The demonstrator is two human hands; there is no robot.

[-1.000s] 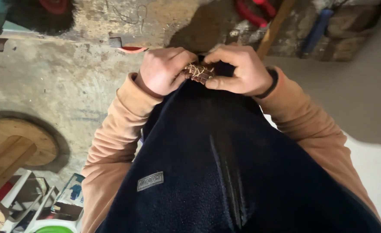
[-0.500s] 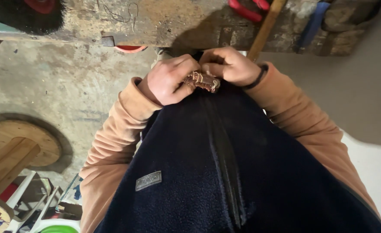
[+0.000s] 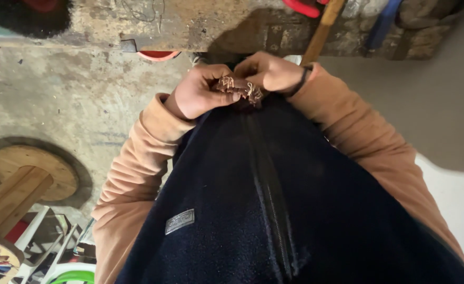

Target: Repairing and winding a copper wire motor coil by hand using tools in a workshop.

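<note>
near the upper centre of the frame our left hand (image 3: 198, 94) and right hand (image 3: 271, 71) pinch a small brown coil with copper wire ends (image 3: 240, 87); the ends look loose, seemingly unfinished.

Navy vest (image 3: 295, 210) — tan sleeves (image 3: 132, 184)

Open concrete floor (image 3: 74, 105) left of hands; wooden spool (image 3: 19, 179) blocked lower left. Ahead, desk (image 3: 200, 23) edge and wooden handle (image 3: 321, 34) crowded close. Bare floor right.
</note>
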